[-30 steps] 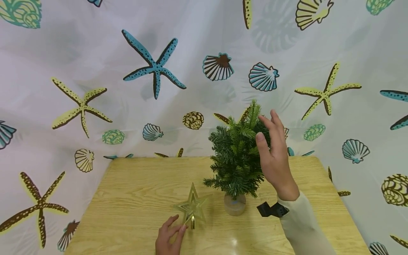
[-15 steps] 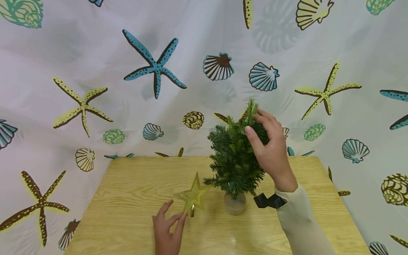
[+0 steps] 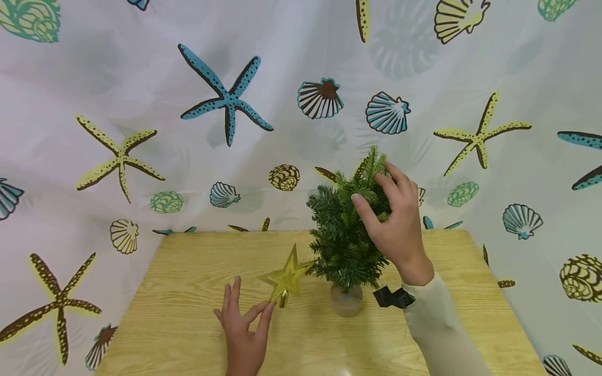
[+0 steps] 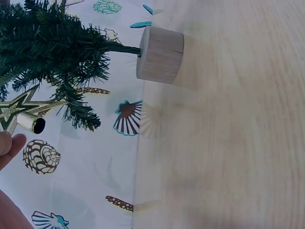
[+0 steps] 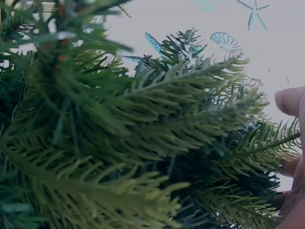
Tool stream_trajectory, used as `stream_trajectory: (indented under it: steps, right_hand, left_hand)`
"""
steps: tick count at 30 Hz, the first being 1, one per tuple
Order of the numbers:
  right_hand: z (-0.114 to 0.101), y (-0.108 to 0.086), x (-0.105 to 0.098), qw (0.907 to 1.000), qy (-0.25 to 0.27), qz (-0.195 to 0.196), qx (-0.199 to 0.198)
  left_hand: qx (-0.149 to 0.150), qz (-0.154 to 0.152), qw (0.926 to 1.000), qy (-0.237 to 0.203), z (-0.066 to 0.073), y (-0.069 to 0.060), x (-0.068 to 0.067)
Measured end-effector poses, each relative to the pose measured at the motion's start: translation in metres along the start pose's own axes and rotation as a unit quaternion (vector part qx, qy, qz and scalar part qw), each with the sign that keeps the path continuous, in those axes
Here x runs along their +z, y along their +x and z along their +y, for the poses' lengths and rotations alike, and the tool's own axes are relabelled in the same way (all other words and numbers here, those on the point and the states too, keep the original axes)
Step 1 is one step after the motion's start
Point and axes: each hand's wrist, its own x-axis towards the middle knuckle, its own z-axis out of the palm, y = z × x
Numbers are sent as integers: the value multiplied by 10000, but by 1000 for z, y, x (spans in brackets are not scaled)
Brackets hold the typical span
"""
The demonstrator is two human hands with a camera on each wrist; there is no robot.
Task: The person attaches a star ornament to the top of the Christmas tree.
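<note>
My left hand (image 3: pixel 244 334) pinches a lower point of the gold star (image 3: pixel 286 275) between thumb and index finger, the other fingers spread. A short gold tube (image 3: pixel 284 298) hangs at the star's underside; in the left wrist view the tube (image 4: pixel 31 122) shows its dark hollow end. The small green tree (image 3: pixel 345 235) stands upright on a round wooden base (image 3: pixel 346 300), right of the star. My right hand (image 3: pixel 400 224) is at the tree's upper right side, fingers bent loosely among the branches; in the right wrist view its fingers (image 5: pixel 290 102) are partly hidden by branches (image 5: pixel 181 114).
The light wooden table (image 3: pixel 188 271) lies under both hands. Behind it hangs a white cloth (image 3: pixel 282 42) printed with starfish and shells. A black strap (image 3: pixel 394 297) is round my right wrist, at the edge of a cream sleeve (image 3: pixel 442 329).
My left hand has raised the star away from me, nearer the tree's lower branches. My right hand has moved left from beside the tree onto its upper branches.
</note>
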Motion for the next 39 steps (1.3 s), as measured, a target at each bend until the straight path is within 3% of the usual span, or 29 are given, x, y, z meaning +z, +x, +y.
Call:
stream_trajectory:
  steps: [7, 11, 13, 16, 18, 20, 24, 27, 29, 32, 39]
  right_hand:
    - [1, 0, 4, 9999, -18, 124, -70]
    - [1, 1, 4, 9999, -31, 126, -89]
    - [1, 1, 4, 9999, -34, 130, -94]
    - [1, 1, 4, 9998, -47, 132, -102]
    - [2, 0, 4, 9998, -54, 135, -104]
    - [2, 0, 5, 9998, -56, 138, -107]
    - [2, 0, 5, 9998, -52, 139, -108]
    - [2, 0, 5, 9998, -58, 134, -114]
    - [3, 0, 5, 9998, -60, 126, -112]
    - [3, -1, 4, 9999, -60, 116, -96]
    - [4, -2, 5, 9999, -46, 81, -66]
  left_hand:
    - [229, 105, 9996, -91, 4, 11, -1]
    - [313, 158, 9983, -476, 10, 18, -1]
    - [40, 10, 9948, -1017, 15, 22, -1]
    - [-885, -293, 9770, -1917, 24, 27, -2]
    - [-1627, -431, 9535, -2501, 29, 29, -3]
    - [-2125, -519, 9347, -2802, 34, 31, -3]
    - [-2427, -605, 9059, -3416, 39, 34, -2]
    - [-2432, -693, 8917, -3753, 41, 36, -2]
    - [-2426, -769, 8854, -3891, 42, 37, -2]
    - [-2378, -835, 8816, -3991, 43, 39, -2]
    - [-2534, -577, 8870, -3816, 50, 49, -3]
